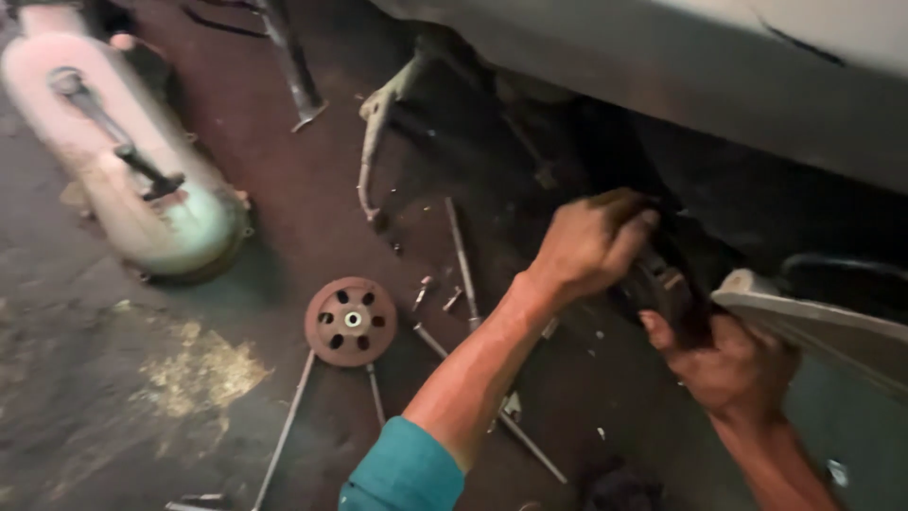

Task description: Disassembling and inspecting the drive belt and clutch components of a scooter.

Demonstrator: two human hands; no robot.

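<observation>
A dark, oil-stained concrete floor (113, 397) is seen under dim, warm light; a yellowish patch (203, 374) is noted, and small debris is scattered about.

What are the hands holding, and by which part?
Both hands are on a dark mechanical part under the vehicle body: left hand over its top, right hand at its lower side. The blur hides the exact grip.

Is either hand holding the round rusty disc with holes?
No, the round rusty disc with holes lies alone on the floor, apart from both hands.
</observation>
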